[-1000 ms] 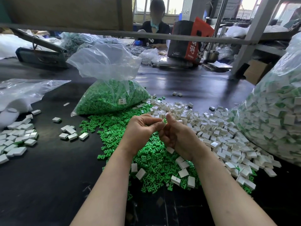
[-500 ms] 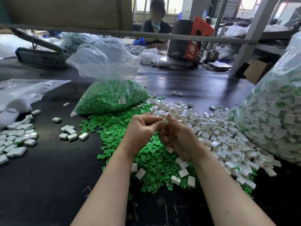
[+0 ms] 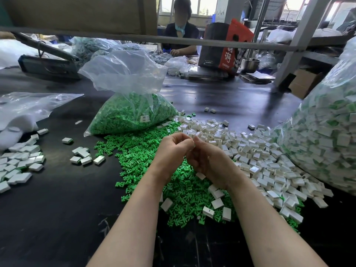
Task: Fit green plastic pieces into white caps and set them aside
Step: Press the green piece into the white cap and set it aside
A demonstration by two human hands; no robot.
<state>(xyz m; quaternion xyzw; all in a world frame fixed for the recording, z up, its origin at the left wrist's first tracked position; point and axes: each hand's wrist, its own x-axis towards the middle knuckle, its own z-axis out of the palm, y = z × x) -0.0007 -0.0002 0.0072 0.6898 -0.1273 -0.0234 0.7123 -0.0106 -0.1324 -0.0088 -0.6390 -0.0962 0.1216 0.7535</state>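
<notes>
Both hands meet above the middle of the dark bench point(image 3: 48, 218): the left hand point(image 3: 171, 151) and the right hand point(image 3: 210, 160) have their fingers curled inward, fingertips pressed together round something small that is almost wholly hidden, so what exactly they pinch cannot be told. Beneath the wrists spreads a loose heap of green plastic pieces point(image 3: 146, 157), bright, small and branched like little T shapes. To the right lies a wide scatter of white caps point(image 3: 256, 157), shallow glossy rectangular shells, some showing their hollow side. Finished caps point(image 3: 17, 166) lie in a group at the far left. A clear bag of green pieces point(image 3: 131, 114) stands behind the heap, and a large bag of filled caps point(image 3: 327, 135) bulges at the right edge.
</notes>
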